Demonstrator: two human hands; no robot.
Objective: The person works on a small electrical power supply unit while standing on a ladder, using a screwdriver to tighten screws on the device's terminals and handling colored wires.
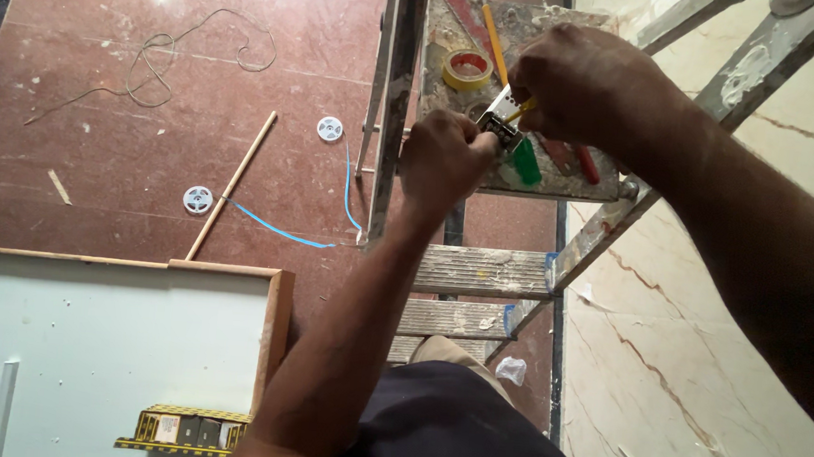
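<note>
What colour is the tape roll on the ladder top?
Yellow tape roll, red inside; head view.

A tape roll (467, 69) lies on the ladder top (536, 28), left of both hands.

Your bare left hand (442, 159) and right hand (584, 83) close on a small shiny metal-framed part (500, 121) with a glossy yellow plastic piece at its edge. Beneath them, the rough, paint-spattered metal top of the stepladder (544, 38) looks dull and crusted. On it you have a glossy yellow roll of tape (467, 69), a smooth green plastic piece (526, 162) and a red plastic-handled tool (585, 163). The ladder's ribbed metal steps (480, 270) are matt and dusty. Below you, the polished reddish stone floor (98, 140) shines, carrying a bare wooden stick (230, 186). The cream marble slab (702, 373) beside you looks smooth, and the white board with a wooden frame (94, 340) matt.
</note>
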